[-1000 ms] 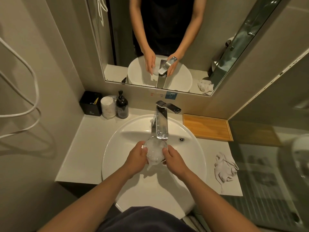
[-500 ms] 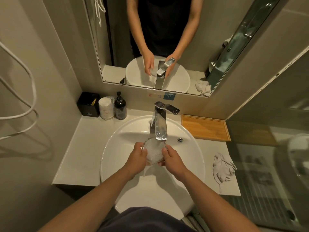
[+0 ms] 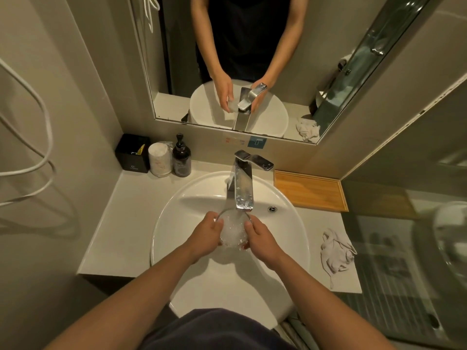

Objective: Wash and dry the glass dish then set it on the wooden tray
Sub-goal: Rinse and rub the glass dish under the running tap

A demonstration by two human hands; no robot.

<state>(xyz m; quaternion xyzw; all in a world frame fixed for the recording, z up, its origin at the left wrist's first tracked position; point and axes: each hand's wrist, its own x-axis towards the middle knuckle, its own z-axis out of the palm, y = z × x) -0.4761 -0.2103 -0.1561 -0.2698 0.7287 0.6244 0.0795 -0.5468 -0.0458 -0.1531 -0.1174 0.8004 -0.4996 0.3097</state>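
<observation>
Left hand (image 3: 206, 232) & right hand (image 3: 260, 236) both clamp a glass dish (image 3: 233, 229) under running faucet (image 3: 243, 188) over white sink (image 3: 182, 218); wooden tray (image 3: 309, 190) sits w/ nothing on it at back right.

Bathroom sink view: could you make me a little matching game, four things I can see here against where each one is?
Things:
1. glass dish
2. wooden tray
3. white cloth
4. soap bottle

Places:
A. crumpled on the counter, right of the basin
B. back left of the counter, beside a black box
C. between both hands, under the tap
D. back right of the counter, with nothing on it

Pairs: 1-C, 2-D, 3-A, 4-B
</observation>
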